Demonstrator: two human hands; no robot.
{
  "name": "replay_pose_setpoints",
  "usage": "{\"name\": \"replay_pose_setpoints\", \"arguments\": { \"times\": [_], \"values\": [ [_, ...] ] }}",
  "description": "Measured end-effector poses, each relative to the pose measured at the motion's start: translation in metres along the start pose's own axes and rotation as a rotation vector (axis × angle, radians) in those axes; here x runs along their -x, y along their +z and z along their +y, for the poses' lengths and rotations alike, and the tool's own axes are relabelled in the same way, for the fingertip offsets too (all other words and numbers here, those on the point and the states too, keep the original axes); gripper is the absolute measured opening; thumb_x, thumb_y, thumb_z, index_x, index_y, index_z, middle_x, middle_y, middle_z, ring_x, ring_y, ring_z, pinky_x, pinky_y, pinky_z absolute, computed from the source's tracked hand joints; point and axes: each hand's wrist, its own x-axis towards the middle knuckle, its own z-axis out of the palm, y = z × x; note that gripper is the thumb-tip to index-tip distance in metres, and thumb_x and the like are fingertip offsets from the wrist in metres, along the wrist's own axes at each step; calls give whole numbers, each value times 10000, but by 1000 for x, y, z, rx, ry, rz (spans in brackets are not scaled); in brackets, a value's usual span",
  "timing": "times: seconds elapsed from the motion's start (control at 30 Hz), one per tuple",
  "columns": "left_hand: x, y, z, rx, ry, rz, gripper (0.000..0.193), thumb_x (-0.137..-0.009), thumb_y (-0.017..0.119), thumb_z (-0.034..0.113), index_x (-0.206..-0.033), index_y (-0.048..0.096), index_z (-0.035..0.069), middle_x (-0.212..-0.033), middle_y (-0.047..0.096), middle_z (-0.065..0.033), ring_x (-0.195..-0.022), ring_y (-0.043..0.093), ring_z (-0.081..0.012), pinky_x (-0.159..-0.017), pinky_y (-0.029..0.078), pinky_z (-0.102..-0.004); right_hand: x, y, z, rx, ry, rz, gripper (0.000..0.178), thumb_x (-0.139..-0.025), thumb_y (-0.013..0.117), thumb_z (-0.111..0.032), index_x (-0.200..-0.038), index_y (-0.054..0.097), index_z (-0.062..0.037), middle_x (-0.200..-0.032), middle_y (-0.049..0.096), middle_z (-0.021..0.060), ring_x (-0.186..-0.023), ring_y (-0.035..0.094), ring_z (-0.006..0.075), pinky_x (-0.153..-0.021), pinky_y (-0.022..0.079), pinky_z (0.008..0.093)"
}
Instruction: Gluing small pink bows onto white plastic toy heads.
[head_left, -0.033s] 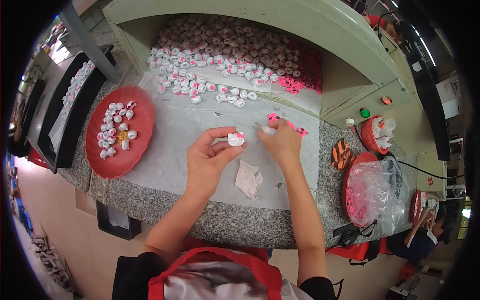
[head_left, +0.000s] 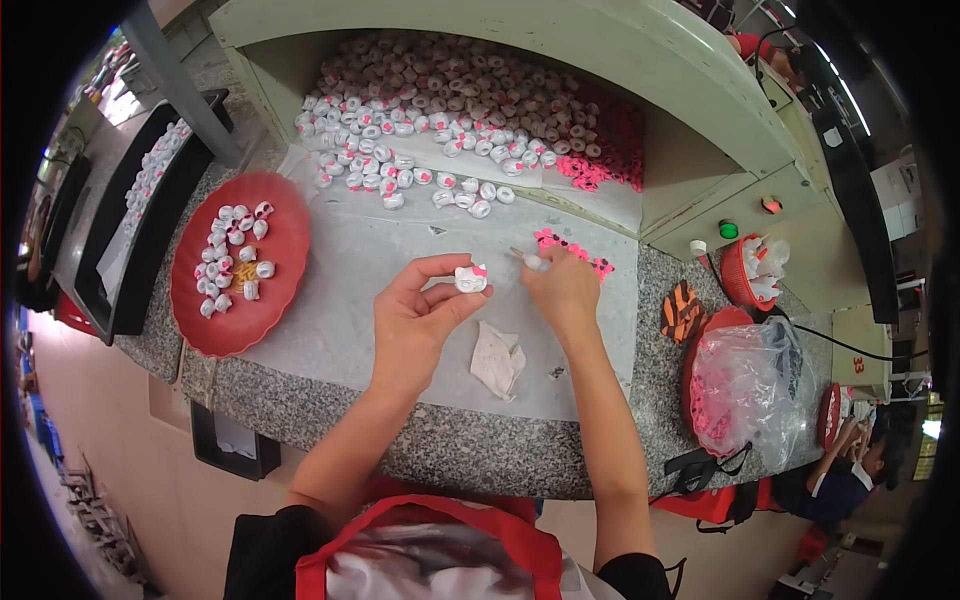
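Between the fingertips and thumb of my left hand [head_left: 405, 325] is a small white cat-head piece [head_left: 471, 279] with a pink bow. To its right, my right hand [head_left: 565, 295] grips a small white bottle [head_left: 535, 262] with a thin tip that points left, toward the back. Just beyond that hand lies a row of pink bow-shaped pieces [head_left: 560, 243], partly hidden by it. A crumpled whitish cloth [head_left: 497, 362] rests on the white sheet [head_left: 330, 320] below and between my hands.
At left stands a red scalloped plate [head_left: 190, 320] with several white pieces. A green shelf unit [head_left: 690, 205] at the back holds heaps of them. On the right are an orange striped piece [head_left: 683, 311], a red basket [head_left: 738, 275] and a plastic bag [head_left: 760, 375]. Another person [head_left: 850, 475] sits far right.
My right hand and the bottle have shifted very slightly, uncovering a little more of the pink row. My left hand keeps the cat-head piece in the same place.
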Motion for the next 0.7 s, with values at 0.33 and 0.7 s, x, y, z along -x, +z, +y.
{"name": "replay_pose_setpoints", "arguments": {
  "times": [0.33, 0.7],
  "values": [
    [11, 11, -25, -161, -93, -84, 312, -756, 546, -101, -1058, 486, -46, -940, 590, -119, -878, 589, -162, -763, 485, -246, 76, -56, -7, -1398, 102, -183, 63, -738, 576, 4, -795, 593, 26, -725, 605, 78, -556, 538, 87, -481, 438, 212],
    [17, 12, -26, -142, 24, -124, 329, -744, 528, -144, -1057, 483, -51, -1030, 533, -119, -952, 556, -175, -813, 482, -262, 85, -43, -16, -1245, 122, -43, 84, -711, 619, 45, -785, 590, 16, -725, 589, 50, -554, 530, 73, -498, 446, 191]
  ]
}}
